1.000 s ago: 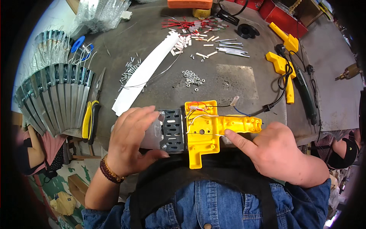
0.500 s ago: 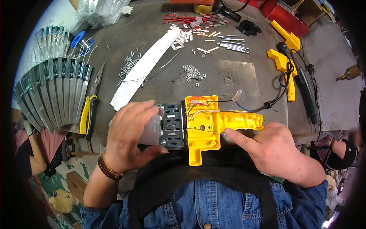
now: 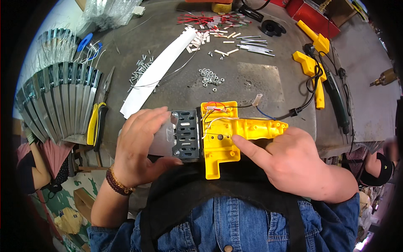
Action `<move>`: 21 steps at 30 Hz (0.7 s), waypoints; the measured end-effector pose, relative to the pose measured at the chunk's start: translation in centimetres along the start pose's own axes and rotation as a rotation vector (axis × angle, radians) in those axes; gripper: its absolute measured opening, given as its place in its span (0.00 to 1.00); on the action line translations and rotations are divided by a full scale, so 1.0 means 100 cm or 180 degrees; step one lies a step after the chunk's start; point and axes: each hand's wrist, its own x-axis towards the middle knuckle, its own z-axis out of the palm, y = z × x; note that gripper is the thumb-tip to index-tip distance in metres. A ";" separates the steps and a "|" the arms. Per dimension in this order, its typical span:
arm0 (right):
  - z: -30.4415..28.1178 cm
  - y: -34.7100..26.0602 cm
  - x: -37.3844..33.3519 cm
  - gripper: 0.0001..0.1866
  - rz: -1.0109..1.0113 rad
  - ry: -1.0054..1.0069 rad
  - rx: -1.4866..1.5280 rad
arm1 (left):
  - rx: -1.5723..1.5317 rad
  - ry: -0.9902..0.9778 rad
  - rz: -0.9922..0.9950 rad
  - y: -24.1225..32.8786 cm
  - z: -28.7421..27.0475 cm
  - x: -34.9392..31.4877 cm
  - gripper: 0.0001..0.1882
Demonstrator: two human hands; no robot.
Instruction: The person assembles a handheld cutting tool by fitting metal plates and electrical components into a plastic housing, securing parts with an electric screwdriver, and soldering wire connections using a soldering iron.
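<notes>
Across the near part of the bench lies a yellow plastic tool housing (image 3: 228,155), its hollow side up. Red, white and black wires (image 3: 215,108) run inside it. A slotted dark metal plate (image 3: 187,145) with a smooth grey sheet joins its left end. My left hand (image 3: 136,143) grips that plate, fingers over the far edge and thumb along the near edge. With its index finger stretched out, my right hand (image 3: 289,161) presses a fingertip inside the housing near a round hole. Its other fingers curl at the handle end, partly hidden.
Screws (image 3: 142,69), nuts (image 3: 211,77), metal rods (image 3: 255,46) and a white strip (image 3: 157,73) lie beyond the housing. Pliers (image 3: 97,113) and fanned metal blades (image 3: 58,101) are left. On the right are yellow housings (image 3: 310,65) and a dark corded tool (image 3: 334,101).
My right index fingertip has slid left, deeper into the housing. A thin wire that ran straight to that fingertip now curves near the metal plate. My left hand keeps its hold.
</notes>
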 end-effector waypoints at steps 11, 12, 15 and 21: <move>0.004 0.004 0.013 0.26 0.0064 -0.0080 0.0033 | -0.0900 -0.0335 0.0147 0.015 -0.010 0.026 0.31; 0.004 0.003 0.015 0.24 0.0085 -0.0098 0.0099 | -0.0903 -0.0325 0.0138 0.014 -0.007 0.029 0.31; 0.003 0.004 0.017 0.21 0.0172 -0.0012 0.0343 | -0.1138 -0.0564 0.0218 0.007 0.001 0.040 0.27; 0.001 0.006 0.021 0.16 0.0538 -0.0124 0.1461 | -0.0455 -0.0847 0.0515 0.013 0.008 0.047 0.27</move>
